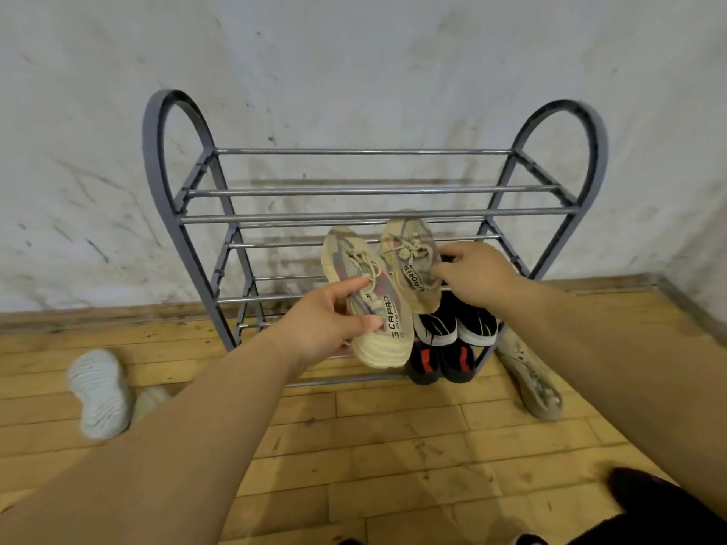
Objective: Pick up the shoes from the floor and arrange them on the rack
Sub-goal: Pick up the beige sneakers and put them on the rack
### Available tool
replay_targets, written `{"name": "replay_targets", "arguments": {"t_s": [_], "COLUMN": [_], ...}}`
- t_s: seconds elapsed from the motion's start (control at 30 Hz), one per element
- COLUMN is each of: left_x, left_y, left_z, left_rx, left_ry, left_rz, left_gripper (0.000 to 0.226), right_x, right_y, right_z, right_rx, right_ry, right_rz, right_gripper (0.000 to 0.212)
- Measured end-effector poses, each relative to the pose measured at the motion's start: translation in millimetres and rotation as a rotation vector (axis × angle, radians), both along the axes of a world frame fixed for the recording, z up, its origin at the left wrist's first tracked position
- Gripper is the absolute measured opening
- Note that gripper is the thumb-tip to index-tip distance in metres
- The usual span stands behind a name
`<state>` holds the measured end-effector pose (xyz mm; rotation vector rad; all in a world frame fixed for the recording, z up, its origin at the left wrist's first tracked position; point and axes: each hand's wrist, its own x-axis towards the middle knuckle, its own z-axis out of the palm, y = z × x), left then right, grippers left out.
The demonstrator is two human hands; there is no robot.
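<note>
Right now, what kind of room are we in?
Probably a hallway or entry corner of a home. A metal shoe rack stands against a scuffed white wall, and a white shoe lies loose on the wooden floor.

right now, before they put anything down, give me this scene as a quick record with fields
left hand: grips first beige sneaker by its side
right hand: holds second beige sneaker near the laces
rack: grey metal, several tiers of rails
lower right of rack: black pair with white bands above black pair with red marks
left of rack: pale shoe lying sole up
right of rack: scuffed beige shoe lying by the rack's foot
stage: beige sneakers held in front of the middle tiers
</note>
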<state>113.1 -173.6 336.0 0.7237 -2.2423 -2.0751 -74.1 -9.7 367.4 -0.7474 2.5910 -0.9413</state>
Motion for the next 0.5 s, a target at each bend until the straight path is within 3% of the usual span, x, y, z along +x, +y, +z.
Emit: {"name": "replay_targets", "arguments": {"t_s": [0.17,0.3,0.5], "left_x": [-3,-12,-24], "left_y": [30,60,87], "left_z": [12,20,26], "left_rx": [0.017,0.084,0.109], "left_ry": [0.061,0.127,0.160], "left_rz": [0.030,0.050,0.045], "left_gripper": [0.068,0.060,0.062], "right_x": [45,68,73], "right_y": [49,81,103], "right_z": [32,30,36], "right_rx": [-0.092,0.001,-0.007], "right_ry": [-0.404,-0.189,0.005], "right_rz": [0.247,0.391,0.300], "right_gripper": [0.077,0.089,0.098]}}
